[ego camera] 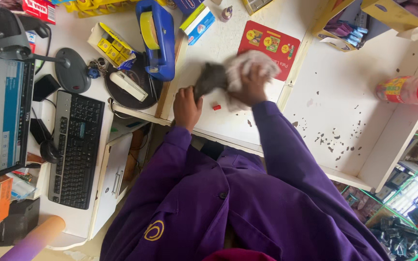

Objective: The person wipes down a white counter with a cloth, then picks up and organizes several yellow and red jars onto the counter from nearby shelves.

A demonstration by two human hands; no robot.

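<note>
A crumpled white cloth (247,65) sits bunched on the white counter (218,46), partly over a red card (272,41). The right hand (252,87) grips the cloth, fingers closed around it. A dark grey object (209,77), blurred, lies just beside the cloth; the left hand (187,106) is closed on its lower end. A small red piece (216,107) lies between the hands. Farther left stand a blue tape dispenser (158,38), a black keyboard (76,150) and a monitor (1,116). A red-capped bottle (410,89) lies well to the right.
</note>
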